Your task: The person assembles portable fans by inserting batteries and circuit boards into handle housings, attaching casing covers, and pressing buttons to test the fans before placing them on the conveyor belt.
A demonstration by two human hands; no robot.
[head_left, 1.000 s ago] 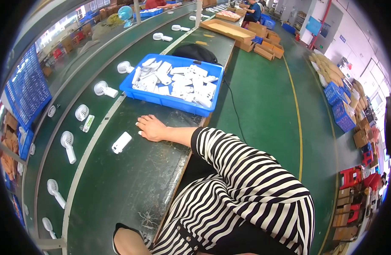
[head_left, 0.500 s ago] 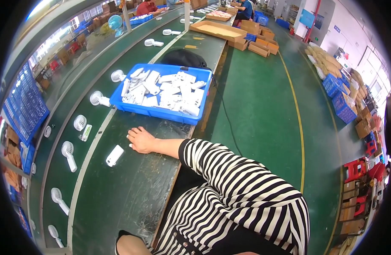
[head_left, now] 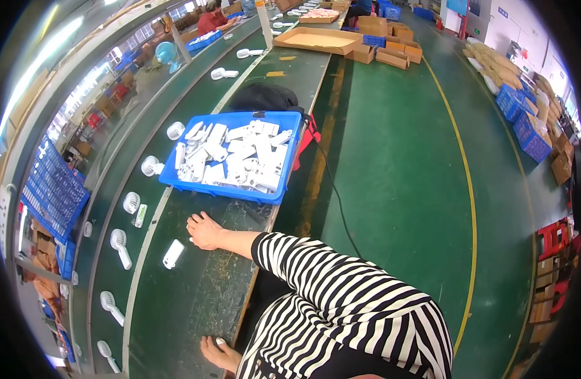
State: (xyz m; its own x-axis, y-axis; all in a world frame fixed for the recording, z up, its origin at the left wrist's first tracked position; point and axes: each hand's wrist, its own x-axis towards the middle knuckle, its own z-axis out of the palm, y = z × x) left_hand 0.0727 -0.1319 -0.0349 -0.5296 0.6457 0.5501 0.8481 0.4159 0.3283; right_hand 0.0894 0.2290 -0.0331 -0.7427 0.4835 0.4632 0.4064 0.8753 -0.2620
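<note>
A factory hall with a green floor (head_left: pixel 398 164) runs away ahead, and a long dark green tabletop (head_left: pixel 195 309) curves along the person's left, edged by a conveyor belt (head_left: pixel 113 265).

Nearest, at the lower edge, the left hand (head_left: pixel 219 352) rests at the tabletop's near edge, fingers curled around something small and white; what it is cannot be told. Beyond it the right arm, in a striped sleeve (head_left: pixel 315 284), crosses the body, and the right hand (head_left: pixel 205 230) lies palm down on the tabletop, fingers loosely spread, holding nothing.

A small white casing (head_left: pixel 173 254) lies just to the left of the right hand, near but apart from it, its long axis pointing roughly away from the person, slightly tilted. The right hand is clearly the nearer one. The casing sits close to the strip dividing tabletop from belt; bare tabletop lies open on its near side.

On the belt, white handheld fans (head_left: pixel 120 243) lie spaced in a row. Further on, a blue tray (head_left: pixel 284 170) heaped with white parts stands beyond the right hand, a black bag (head_left: pixel 265 96) behind it. Far off are cardboard boxes (head_left: pixel 391 54) and another worker.
</note>
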